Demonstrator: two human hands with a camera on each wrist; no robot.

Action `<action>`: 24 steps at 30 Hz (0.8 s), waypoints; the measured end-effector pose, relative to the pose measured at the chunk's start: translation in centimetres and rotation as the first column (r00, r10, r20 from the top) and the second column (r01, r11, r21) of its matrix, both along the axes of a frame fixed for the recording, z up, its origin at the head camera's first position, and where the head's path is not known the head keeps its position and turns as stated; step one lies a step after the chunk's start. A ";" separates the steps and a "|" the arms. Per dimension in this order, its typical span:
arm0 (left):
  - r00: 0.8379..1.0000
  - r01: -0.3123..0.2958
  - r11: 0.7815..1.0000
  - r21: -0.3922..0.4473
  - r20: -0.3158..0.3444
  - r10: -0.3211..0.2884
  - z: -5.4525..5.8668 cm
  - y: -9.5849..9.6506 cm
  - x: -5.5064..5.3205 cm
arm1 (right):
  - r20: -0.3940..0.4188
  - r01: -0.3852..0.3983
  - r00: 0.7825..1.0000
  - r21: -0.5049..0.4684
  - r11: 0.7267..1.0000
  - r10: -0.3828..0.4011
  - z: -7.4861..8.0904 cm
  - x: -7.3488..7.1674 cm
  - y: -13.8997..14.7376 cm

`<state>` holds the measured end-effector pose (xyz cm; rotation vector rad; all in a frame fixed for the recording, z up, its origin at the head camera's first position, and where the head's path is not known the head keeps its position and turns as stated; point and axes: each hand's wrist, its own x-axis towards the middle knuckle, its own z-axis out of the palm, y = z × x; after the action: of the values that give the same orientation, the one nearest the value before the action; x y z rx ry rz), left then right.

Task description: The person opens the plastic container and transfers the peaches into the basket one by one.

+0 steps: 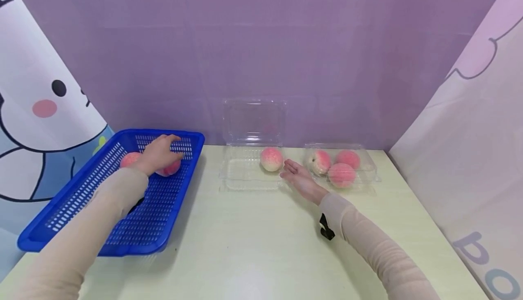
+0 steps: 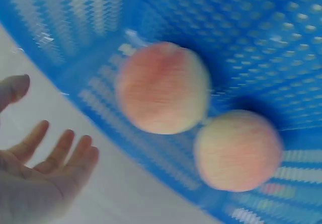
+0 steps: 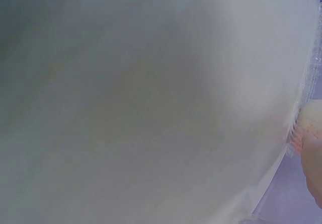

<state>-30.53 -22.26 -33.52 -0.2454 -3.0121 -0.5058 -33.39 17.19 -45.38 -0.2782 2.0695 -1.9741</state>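
Over the blue plastic basket (image 1: 185, 200), my left hand (image 1: 160, 154) hovers with its fingers spread and nothing held. Two pink-and-cream peaches lie in that basket: one peach (image 1: 130, 158) partly behind the hand, another peach (image 1: 169, 168) below the fingers. Both appear blurred in the left wrist view, apart from the left hand (image 2: 50, 178). A single peach (image 1: 271, 159) sits at the right side of a clear clamshell box (image 1: 241, 168) whose lid (image 1: 254, 120) stands raised. Beside this peach is my right hand (image 1: 301, 181), fingers straight; whether they touch it I cannot tell.
To the right, a second clear box (image 1: 369, 170) with its lid down contains three peaches (image 1: 342, 175). A purple cloth (image 1: 261, 41) hangs behind the pale table (image 1: 245, 245). Printed cloth panels (image 1: 482, 154) border both sides.
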 end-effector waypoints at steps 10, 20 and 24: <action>0.993 0.109 0.994 -0.019 -0.048 -0.110 1.6 5.2 5.1 | -0.008 0.001 1.000 -0.017 1.000 -0.001 -0.3 -0.1 0.1; 0.972 0.237 0.956 0.172 -0.049 -0.232 2.6 10.3 7.4 | 0.003 -0.019 1.000 -0.030 0.999 0.019 -0.1 0.0 0.1; 0.963 0.268 0.946 0.182 -0.054 -0.263 2.4 11.9 6.5 | 0.010 -0.017 1.000 -0.047 0.999 0.017 -0.1 0.1 0.1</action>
<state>-24.04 -10.39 -31.15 -0.6442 -2.8901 -0.7962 -33.29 17.31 -45.46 -0.2933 2.0096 -2.0121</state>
